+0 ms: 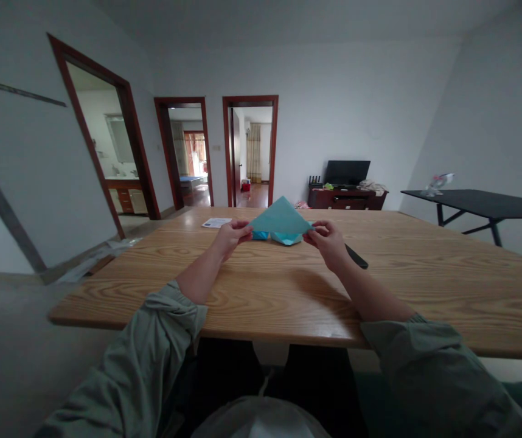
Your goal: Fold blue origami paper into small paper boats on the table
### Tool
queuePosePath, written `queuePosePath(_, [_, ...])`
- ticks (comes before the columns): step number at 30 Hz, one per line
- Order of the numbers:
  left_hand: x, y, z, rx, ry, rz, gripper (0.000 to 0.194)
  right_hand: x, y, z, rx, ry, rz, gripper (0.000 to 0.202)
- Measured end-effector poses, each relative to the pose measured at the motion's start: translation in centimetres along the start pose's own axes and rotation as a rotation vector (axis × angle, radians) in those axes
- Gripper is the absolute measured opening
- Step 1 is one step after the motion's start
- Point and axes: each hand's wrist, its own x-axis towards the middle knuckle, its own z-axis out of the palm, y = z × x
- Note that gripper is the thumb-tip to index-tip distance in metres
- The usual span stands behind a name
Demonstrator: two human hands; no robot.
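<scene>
A light blue sheet of paper, folded into a triangle (281,217), is held up above the wooden table with its point upward. My left hand (231,238) pinches its left corner, and my right hand (327,240) pinches the right corner. Behind and below the triangle, another folded blue paper piece (287,238) lies on the table. Beside that is a small, brighter blue item (260,235), partly hidden by the triangle and my left fingers.
On the wooden table (261,292), a white printed sheet (216,222) lies at the back left. A dark flat object (356,256) rests right of my right hand. Further off stand a black table (484,202) and a television (347,173) on a cabinet.
</scene>
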Motion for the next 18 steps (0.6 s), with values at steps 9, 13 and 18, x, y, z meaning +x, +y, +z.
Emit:
queuePosePath(9, [-0.10,-0.16,-0.03,0.199,-0.037,-0.023,0.038,0.10,0.08,-0.18,-0.012,-0.003,0.015,0.034])
queuePosePath(13, [-0.25,-0.31,0.12,0.355,-0.082,-0.004,0.040,0.25,0.35,-0.33,-0.001,-0.005,0.022,0.035])
queuePosePath(18, [-0.22,-0.53,-0.18,0.486,-0.108,0.054,0.040,0.12,0.26,-0.40,0.041,0.011,0.099,0.043])
